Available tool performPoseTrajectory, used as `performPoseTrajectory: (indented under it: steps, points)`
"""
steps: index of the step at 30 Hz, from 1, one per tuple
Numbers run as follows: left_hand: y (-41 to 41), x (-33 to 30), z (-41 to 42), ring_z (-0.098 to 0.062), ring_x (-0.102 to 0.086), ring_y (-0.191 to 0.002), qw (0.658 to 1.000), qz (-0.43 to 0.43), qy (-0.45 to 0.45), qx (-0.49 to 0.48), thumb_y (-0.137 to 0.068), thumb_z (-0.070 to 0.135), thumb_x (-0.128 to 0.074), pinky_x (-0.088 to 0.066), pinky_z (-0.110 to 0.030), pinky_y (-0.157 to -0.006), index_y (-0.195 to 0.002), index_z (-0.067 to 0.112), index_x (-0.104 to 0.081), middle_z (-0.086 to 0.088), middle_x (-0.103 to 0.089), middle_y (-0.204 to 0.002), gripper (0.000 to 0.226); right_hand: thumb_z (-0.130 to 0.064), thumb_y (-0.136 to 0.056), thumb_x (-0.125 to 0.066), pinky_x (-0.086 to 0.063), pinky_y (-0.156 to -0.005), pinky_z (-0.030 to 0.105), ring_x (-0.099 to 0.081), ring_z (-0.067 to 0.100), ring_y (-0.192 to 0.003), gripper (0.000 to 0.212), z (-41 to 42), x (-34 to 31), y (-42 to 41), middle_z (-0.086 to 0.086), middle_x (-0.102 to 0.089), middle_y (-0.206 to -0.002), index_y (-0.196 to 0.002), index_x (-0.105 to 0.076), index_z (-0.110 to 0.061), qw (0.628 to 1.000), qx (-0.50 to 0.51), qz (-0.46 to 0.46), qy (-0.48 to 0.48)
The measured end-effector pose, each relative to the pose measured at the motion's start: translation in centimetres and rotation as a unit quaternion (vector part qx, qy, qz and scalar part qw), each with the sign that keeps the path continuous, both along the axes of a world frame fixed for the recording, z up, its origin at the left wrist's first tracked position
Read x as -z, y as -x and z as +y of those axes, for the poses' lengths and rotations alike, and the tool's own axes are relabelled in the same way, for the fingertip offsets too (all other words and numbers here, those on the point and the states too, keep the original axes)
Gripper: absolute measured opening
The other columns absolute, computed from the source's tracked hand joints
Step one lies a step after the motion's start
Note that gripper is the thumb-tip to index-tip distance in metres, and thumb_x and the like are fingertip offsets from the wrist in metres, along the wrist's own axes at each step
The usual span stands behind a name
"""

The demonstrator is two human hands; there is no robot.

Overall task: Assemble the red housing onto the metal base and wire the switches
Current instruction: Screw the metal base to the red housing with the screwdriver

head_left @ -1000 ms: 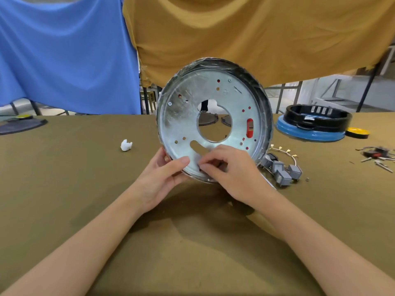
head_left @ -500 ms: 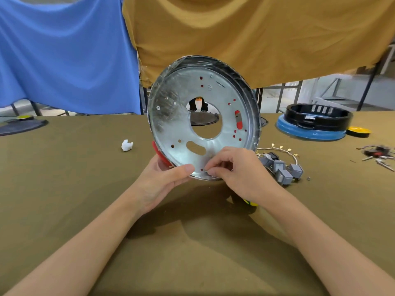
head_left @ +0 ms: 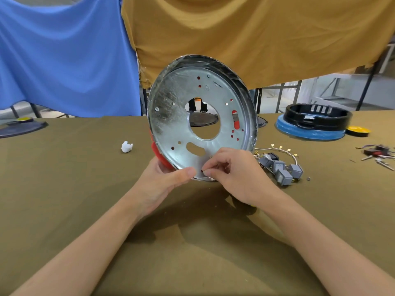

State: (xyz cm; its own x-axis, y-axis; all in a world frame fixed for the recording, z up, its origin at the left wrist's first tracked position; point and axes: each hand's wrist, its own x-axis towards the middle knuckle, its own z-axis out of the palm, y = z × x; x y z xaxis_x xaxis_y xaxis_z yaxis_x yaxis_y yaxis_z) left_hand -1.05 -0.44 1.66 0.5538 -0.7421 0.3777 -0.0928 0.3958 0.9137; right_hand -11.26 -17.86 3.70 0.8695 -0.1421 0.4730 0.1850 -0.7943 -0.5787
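Note:
The round metal base [head_left: 175, 124] stands on edge above the table, its flat underside facing me, with a large centre hole and several small holes. Behind it sits the red housing [head_left: 159, 155], showing at the lower left rim and through the holes. My left hand [head_left: 162, 182] grips the lower left rim, thumb on the metal face. At the bottom edge my right hand [head_left: 233, 174] pinches the plate near a small hole with fingertips curled. The grey switches [head_left: 282, 169] with their wires lie on the table just right of my right hand.
A small white plastic piece [head_left: 127, 146] lies left of the base. A black ring on a blue disc [head_left: 314, 122] stands at the back right, with a yellow cap [head_left: 359, 130] beside it. Screws and small parts [head_left: 380, 155] lie at the far right. A dark disc [head_left: 21, 127] sits far left.
The base has turned and tilted leftward in my hands, so the red housing now shows at its lower left rim. Both hands stayed at the bottom edge.

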Motion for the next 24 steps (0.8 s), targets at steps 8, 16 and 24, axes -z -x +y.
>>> performPoseTrajectory:
  steps: [8, 16, 24]
  points:
    - [0.0, -0.04, -0.02, -0.021, -0.069, -0.113, 1.0, -0.012, 0.011, 0.011, -0.076, 0.028, -0.086, -0.056, -0.03, -0.088, -0.121, 0.029, -0.07, -0.003, -0.072, -0.123, 0.048, -0.017, -0.089, -0.071, -0.042, -0.075, 0.007, -0.055, 0.0, -0.087, 0.012, 0.15, -0.04, -0.05, -0.019, -0.063, -0.083, -0.092, -0.078, -0.026, 1.0, 0.004, -0.003, 0.005]
    - [0.12, 0.02, -0.11, -0.022, -0.068, -0.115, 0.999, -0.032, 0.021, 0.015, -0.077, 0.025, -0.085, -0.055, -0.03, -0.092, -0.123, 0.025, -0.07, -0.005, -0.071, -0.123, 0.049, -0.019, -0.087, -0.073, -0.043, -0.072, 0.004, -0.056, -0.005, -0.086, 0.009, 0.36, 0.18, -0.1, -0.018, -0.062, -0.081, -0.093, -0.077, -0.025, 1.0, 0.015, -0.012, 0.024]
    - [-0.02, -0.15, -0.05, -0.025, -0.065, -0.119, 0.996, -0.083, 0.007, 0.009, -0.075, 0.031, -0.086, -0.052, -0.031, -0.097, -0.123, 0.023, -0.069, -0.007, -0.07, -0.125, 0.052, -0.023, -0.086, -0.073, -0.047, -0.066, 0.009, -0.059, -0.002, -0.076, 0.005, 0.21, 0.29, -0.36, -0.016, -0.065, -0.075, -0.089, -0.077, -0.023, 0.999, 0.028, -0.01, 0.014]
